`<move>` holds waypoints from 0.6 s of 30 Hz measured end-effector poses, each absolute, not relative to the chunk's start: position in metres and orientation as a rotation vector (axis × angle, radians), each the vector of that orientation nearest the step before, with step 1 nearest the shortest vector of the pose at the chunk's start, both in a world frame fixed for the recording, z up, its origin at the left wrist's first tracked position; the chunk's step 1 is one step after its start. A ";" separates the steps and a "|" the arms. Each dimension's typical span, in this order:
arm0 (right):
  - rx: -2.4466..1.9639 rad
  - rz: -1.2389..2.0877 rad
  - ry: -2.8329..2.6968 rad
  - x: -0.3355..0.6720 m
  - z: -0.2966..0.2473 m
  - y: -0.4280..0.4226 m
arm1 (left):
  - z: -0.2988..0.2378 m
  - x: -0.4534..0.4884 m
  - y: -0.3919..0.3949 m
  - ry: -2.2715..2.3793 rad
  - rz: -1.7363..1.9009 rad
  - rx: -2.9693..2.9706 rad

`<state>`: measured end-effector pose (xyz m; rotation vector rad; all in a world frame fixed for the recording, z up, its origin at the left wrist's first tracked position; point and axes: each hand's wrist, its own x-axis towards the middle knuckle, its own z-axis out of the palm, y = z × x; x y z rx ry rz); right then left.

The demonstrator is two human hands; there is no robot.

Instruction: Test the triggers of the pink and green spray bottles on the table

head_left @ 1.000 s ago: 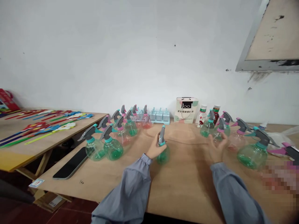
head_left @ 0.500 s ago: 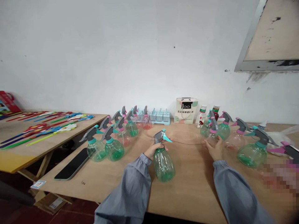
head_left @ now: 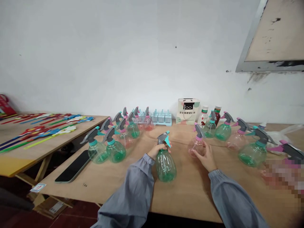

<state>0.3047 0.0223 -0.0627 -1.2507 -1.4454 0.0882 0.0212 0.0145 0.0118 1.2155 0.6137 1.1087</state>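
The left hand (head_left: 159,150) is closed round the neck of a green bottle (head_left: 166,167), just below its grey head, near the middle of the table (head_left: 185,198); whether the base touches the wood I cannot tell. Right of it and a little farther off, the right hand (head_left: 207,157) grips a pink bottle (head_left: 195,146) by the body, thumb on the near side. Other bottles (head_left: 116,153) stand left, near a phone (head_left: 72,167), and right. A bag (head_left: 187,111) stands at the far side.
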 end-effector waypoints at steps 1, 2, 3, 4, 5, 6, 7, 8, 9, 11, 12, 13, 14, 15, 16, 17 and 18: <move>-1.250 0.094 -1.448 0.305 -0.062 0.022 | 0.012 0.022 0.013 0.586 1.101 1.216; -1.249 0.099 -1.450 0.305 -0.062 0.022 | 0.013 0.023 0.011 0.553 1.089 1.221; -1.247 0.103 -1.450 0.305 -0.062 0.021 | 0.013 0.024 0.010 0.525 1.077 1.226; -1.245 0.107 -1.450 0.305 -0.062 0.021 | 0.013 0.024 0.009 0.513 1.074 1.229; -1.246 0.111 -1.451 0.305 -0.062 0.021 | 0.013 0.025 0.009 0.520 1.068 1.223; -1.248 0.116 -1.451 0.305 -0.062 0.021 | 0.012 0.026 0.010 0.541 1.067 1.201; -1.250 0.122 -1.450 0.305 -0.062 0.021 | 0.012 0.026 0.011 0.572 1.076 1.171; -1.252 0.129 -1.450 0.305 -0.062 0.021 | 0.011 0.027 0.012 0.605 1.089 1.143; -1.254 0.133 -1.449 0.305 -0.062 0.020 | 0.011 0.027 0.013 0.634 1.099 1.122; -1.254 0.134 -1.445 0.305 -0.062 0.020 | 0.012 0.027 0.014 0.645 1.101 1.117; -1.252 0.135 -1.446 0.305 -0.061 0.019 | 0.013 0.027 0.013 0.626 1.095 1.132; -1.253 0.136 -1.448 0.305 -0.061 0.019 | 0.014 0.028 0.012 0.601 1.086 1.151; -1.254 0.139 -1.449 0.304 -0.060 0.018 | 0.015 0.028 0.010 0.577 1.082 1.168; -1.255 0.142 -1.449 0.304 -0.059 0.018 | 0.016 0.028 0.009 0.557 1.084 1.181; -1.258 0.146 -1.448 0.304 -0.059 0.017 | 0.016 0.028 0.008 0.546 1.088 1.190; -1.260 0.149 -1.446 0.304 -0.059 0.017 | 0.017 0.028 0.008 0.546 1.094 1.194; -1.262 0.150 -1.444 0.304 -0.058 0.017 | 0.016 0.028 0.008 0.556 1.105 1.188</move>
